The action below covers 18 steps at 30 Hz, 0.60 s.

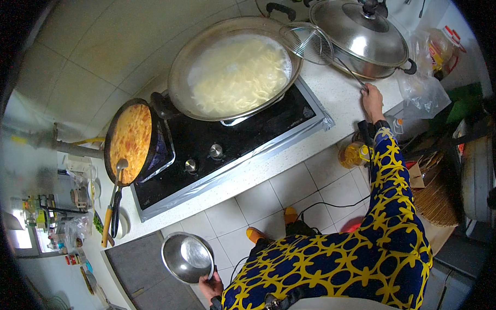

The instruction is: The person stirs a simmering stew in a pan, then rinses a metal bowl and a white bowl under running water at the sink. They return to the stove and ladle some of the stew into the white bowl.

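Observation:
My right hand [372,100] grips the handle of a wire mesh skimmer [309,44]. The skimmer's basket lies over the right rim of a large wok [180,85], between it and a lidded steel pot [358,32]. Pale noodles [241,73] sit in cloudy, foamy liquid inside the wok. Down at the left, my left hand [211,285] holds a steel bowl [188,257] by its rim, out over the floor. No contents show in the bowl.
A pan of orange-yellow food [130,134] with a spoon in it stands on the left of the black cooktop [206,142]. Plastic bags [424,91] lie at the counter's right end. On the tiled floor are an oil bottle [352,154] and a black cable [336,205].

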{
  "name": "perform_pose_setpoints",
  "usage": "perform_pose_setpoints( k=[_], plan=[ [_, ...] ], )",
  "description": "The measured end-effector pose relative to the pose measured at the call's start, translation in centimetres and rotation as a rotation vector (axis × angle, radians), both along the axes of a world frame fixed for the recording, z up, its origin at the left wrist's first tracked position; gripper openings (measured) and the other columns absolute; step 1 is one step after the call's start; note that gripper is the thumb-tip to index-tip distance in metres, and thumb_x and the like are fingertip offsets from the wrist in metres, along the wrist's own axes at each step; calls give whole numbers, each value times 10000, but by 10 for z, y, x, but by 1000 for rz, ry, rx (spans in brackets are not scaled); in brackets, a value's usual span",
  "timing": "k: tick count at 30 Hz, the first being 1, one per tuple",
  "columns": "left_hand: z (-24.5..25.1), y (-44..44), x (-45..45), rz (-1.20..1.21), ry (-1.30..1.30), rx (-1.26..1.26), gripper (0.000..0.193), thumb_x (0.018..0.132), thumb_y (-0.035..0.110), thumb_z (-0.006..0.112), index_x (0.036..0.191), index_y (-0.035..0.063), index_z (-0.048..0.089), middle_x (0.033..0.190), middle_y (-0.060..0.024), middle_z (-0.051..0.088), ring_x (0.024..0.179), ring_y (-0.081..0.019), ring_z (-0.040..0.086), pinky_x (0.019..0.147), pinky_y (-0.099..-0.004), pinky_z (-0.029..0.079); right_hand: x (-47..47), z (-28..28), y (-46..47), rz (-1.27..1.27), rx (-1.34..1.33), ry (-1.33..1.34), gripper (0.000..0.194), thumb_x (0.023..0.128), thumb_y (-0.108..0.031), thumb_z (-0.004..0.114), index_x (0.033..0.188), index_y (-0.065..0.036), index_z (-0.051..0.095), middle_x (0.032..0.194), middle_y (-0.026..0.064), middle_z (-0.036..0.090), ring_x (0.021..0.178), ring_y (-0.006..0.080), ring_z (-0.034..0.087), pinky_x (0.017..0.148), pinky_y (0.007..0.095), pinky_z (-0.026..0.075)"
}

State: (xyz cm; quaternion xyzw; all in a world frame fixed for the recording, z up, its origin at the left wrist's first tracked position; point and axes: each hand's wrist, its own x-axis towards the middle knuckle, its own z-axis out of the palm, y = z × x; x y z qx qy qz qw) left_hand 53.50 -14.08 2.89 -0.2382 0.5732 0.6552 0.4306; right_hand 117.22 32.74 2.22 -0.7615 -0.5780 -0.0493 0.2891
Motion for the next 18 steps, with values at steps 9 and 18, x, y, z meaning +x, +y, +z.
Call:
perform_pose_setpoints(
  k=[9,18],
  plan=[
    [-4,0,-6,57,55,3,478,626,29,516,1095,-67,521,1052,-144,604,963,-290,586,871,-331,494,-6,10,10,-69,-55,-162,258,762,-206,648,896,0,568,872,207,599,841,371,575,736,449,452],
    [6,8,-2,77,71,-83,444,628,23,518,1064,-56,542,1012,-140,617,885,-291,610,799,-319,535,-17,31,-9,-93,-43,-175,320,717,-220,700,882,16,561,870,197,598,847,354,579,744,431,456]
  ],
)
